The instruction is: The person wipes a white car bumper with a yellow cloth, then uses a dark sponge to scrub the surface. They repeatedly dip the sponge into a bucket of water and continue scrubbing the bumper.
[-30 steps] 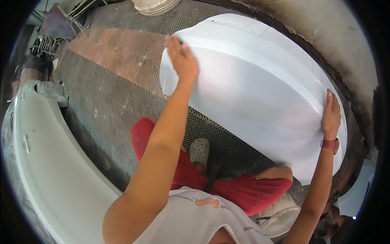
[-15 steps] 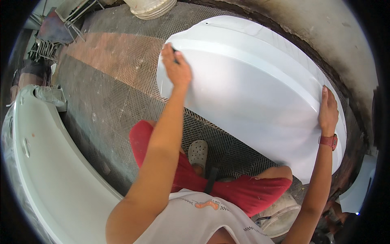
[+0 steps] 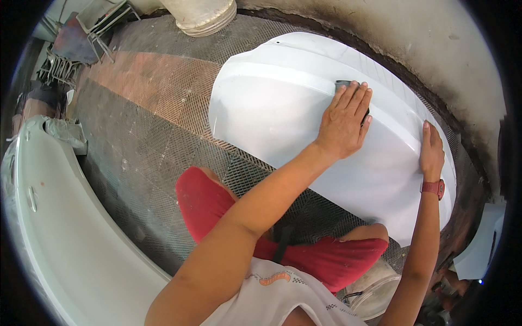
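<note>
A large curved white car body panel [image 3: 261,103] lies in front of me, tilted up from near my knees toward the wall. My left hand [image 3: 343,122] is on its middle, pressing a dark flat pad [image 3: 342,84] against the raised crease. Most of that pad is hidden beneath the palm; dark edges show past the fingertips and by the thumb side. My right hand [image 3: 432,155], with a red watch on the wrist, rests flat on the panel near its right end, fingers stretched out and nothing visible in them.
At the left stands a long pale green-white panel [image 3: 81,228] with plastic along its edge. A white bucket [image 3: 204,19] is at the far side, a metal-legged chair [image 3: 100,27] far left. The stained wall [image 3: 435,49] runs behind the panel. I sit over textured floor matting [image 3: 147,125].
My left hand has slid the dark pad rightward from the panel's left end to its middle. The right hand stays at the right end, and the view has shifted slightly.
</note>
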The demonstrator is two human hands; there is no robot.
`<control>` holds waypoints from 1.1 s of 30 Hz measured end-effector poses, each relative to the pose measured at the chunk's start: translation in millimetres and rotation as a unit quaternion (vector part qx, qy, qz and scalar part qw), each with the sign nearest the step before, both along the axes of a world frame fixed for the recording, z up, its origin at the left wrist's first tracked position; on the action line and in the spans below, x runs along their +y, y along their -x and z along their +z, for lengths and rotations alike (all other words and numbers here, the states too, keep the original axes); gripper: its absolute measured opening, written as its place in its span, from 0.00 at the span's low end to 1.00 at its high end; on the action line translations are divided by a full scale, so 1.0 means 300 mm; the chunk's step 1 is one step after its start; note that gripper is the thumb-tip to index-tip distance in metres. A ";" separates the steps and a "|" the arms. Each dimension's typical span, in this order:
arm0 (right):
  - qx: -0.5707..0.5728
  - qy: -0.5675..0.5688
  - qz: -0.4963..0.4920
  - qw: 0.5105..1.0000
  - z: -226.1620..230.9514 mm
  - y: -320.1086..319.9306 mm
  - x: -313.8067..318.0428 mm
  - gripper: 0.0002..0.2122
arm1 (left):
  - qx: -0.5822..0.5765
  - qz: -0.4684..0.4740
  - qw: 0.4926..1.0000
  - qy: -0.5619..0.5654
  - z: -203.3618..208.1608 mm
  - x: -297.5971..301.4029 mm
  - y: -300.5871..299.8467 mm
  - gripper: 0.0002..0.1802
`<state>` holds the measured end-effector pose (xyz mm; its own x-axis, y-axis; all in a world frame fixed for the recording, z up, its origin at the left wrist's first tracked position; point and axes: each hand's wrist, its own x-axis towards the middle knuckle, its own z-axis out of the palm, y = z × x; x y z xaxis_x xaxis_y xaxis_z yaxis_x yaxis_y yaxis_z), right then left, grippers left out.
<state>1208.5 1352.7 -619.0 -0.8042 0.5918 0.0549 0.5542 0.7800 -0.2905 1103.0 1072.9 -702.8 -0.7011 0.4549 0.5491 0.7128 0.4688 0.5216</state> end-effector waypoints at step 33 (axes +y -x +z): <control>-0.024 -0.021 -0.029 0.999 -0.008 0.004 -0.001 0.38 | -0.388 0.649 0.588 -0.288 -0.778 -0.794 0.094 0.45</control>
<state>1207.3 1352.5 -621.5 -0.7708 0.6356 0.0429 0.6115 0.7570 -0.2303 1074.8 834.6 -936.2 -0.3940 -0.8442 -0.3636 -0.6075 -0.0576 0.7922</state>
